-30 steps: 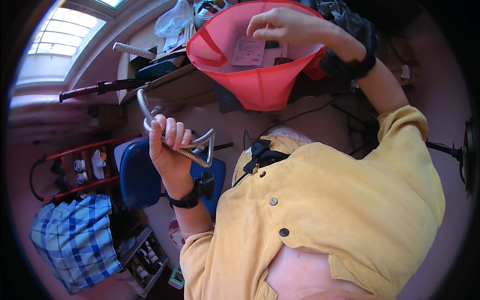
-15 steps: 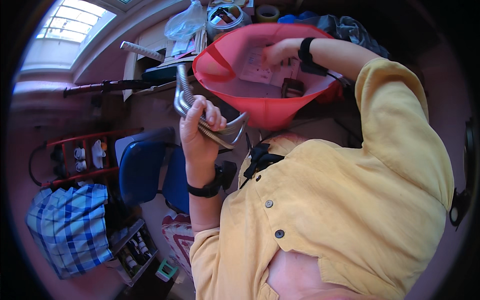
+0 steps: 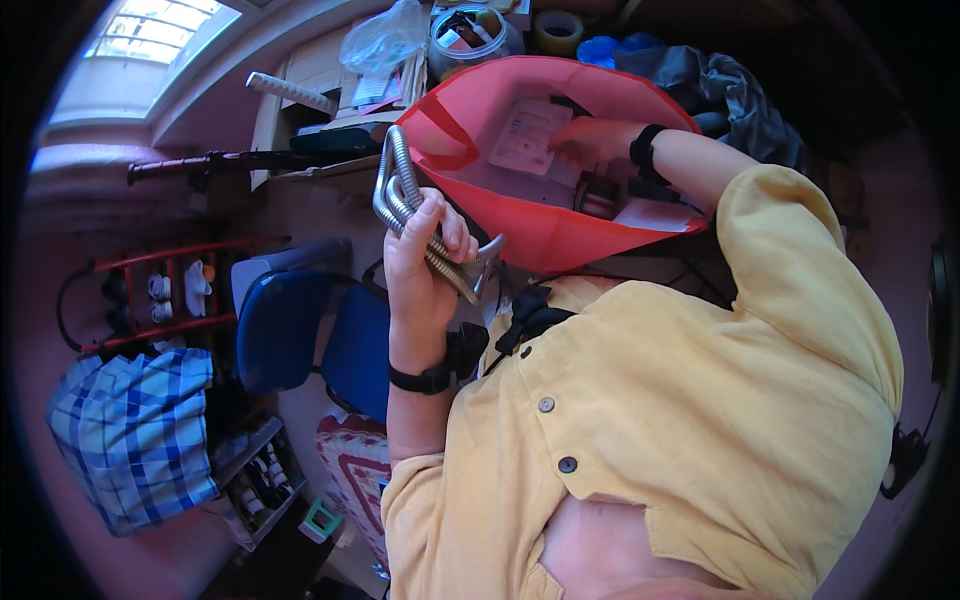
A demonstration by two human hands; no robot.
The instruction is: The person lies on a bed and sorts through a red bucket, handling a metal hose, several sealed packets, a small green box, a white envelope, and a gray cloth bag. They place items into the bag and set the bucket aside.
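— Wearing what, down near the camera?

— A yellow buttoned shirt (image 3: 690, 420), closest to me, with a black clip-on device (image 3: 530, 315) at the collar and a black wristband (image 3: 420, 380) on my left wrist.

— Next out?

— My left hand (image 3: 425, 255), raised in front of my chest. Its fingers (image 3: 455, 225) are clamped around a bundle of bent, ribbed metal rods (image 3: 420, 215); the looped ends stick up above my fist and the lower ends poke out toward the red bag (image 3: 540, 235).

— And the right hand?

— My right hand (image 3: 590, 140) is reached inside that open red bag, a black band on its wrist. It rests by a white printed sheet (image 3: 528, 135) in there. Whether those fingers grip anything I cannot tell; they are partly hidden.

— Where does the bag sit?

— Just beside the rods, its rim almost touching them, held up between my two arms.

— Farther off?

— A blue chair (image 3: 300, 330) below my left arm, a blue checked cloth (image 3: 135, 435) beyond it, a red rack (image 3: 160, 295) holding small things, and a cluttered table (image 3: 300, 170) with a clear plastic bag (image 3: 385, 40), a round container (image 3: 475, 30) and a roll of tape (image 3: 557, 30). A skylight (image 3: 150, 35) is farthest.
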